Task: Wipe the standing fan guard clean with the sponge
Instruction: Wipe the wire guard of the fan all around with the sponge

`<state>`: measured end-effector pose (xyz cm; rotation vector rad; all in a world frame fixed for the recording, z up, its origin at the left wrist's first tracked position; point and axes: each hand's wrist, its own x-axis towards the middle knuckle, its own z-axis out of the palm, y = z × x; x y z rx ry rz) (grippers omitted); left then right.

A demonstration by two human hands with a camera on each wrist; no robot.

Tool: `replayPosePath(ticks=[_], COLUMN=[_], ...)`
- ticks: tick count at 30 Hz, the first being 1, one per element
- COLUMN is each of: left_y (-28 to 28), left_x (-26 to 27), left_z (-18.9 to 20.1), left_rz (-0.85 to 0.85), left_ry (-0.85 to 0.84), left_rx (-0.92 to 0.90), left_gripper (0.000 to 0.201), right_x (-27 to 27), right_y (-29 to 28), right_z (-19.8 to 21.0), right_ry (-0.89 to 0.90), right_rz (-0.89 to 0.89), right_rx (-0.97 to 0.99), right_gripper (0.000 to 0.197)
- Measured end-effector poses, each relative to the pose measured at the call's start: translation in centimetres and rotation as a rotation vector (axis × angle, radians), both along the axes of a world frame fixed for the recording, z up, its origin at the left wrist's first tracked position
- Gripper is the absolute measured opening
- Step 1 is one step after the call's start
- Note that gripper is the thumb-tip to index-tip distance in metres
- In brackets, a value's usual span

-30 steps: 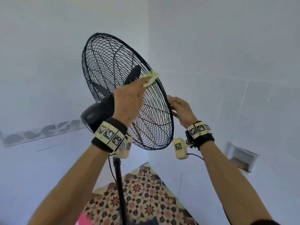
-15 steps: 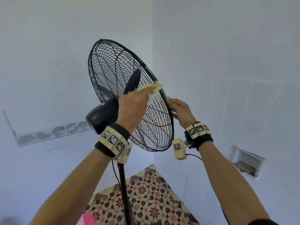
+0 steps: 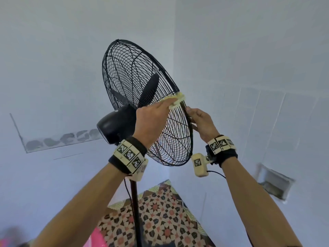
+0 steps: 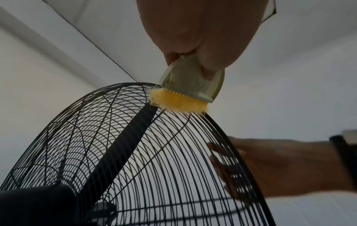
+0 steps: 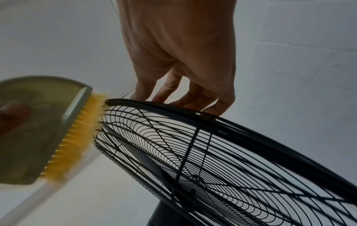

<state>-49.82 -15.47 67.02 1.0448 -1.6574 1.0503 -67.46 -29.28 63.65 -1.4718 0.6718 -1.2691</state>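
The black wire fan guard (image 3: 135, 82) stands tilted on its pole, with a dark blade (image 3: 149, 90) inside. My left hand (image 3: 153, 120) grips the sponge, a pale-backed scrubber with yellow bristles (image 3: 177, 101), and presses it on the rear mesh at the rim. In the left wrist view the bristles (image 4: 179, 102) sit on the wires, pinched by the left hand (image 4: 193, 61). My right hand (image 3: 201, 122) holds the guard's rim just below the scrubber. In the right wrist view its fingers (image 5: 173, 94) curl over the rim (image 5: 212, 116), beside the scrubber (image 5: 58, 130).
The black motor housing (image 3: 115, 125) sits behind the guard on a thin black pole (image 3: 135, 211) with a hanging cord. White walls meet in a corner close behind the fan. A recess (image 3: 274, 184) is in the right wall. Patterned floor tiles (image 3: 160, 225) lie below.
The scrubber has slid down the rear guard's rim, closer to my right hand. The right hand keeps its hold on the rim. The head view has tilted, so the fan sits lower in frame.
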Motion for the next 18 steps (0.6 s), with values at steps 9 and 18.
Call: replayPosePath(ticks=[9, 18], left_y=[-0.9, -4.6], left_x=[-1.6, 1.2], left_z=[-4.3, -0.2], left_rz=[-0.057, -0.228], left_ry=[-0.079, -0.091], left_rx=[0.305, 0.434], left_gripper=[0.028, 0.024], right_x=[0.4, 2.0], right_y=[1.3, 6.0], right_z=[0.7, 2.0], right_ry=[-0.081, 0.36], right_rz=[-0.237, -0.486], right_rx=[-0.033, -0.969], right_gripper=[0.017, 0.031])
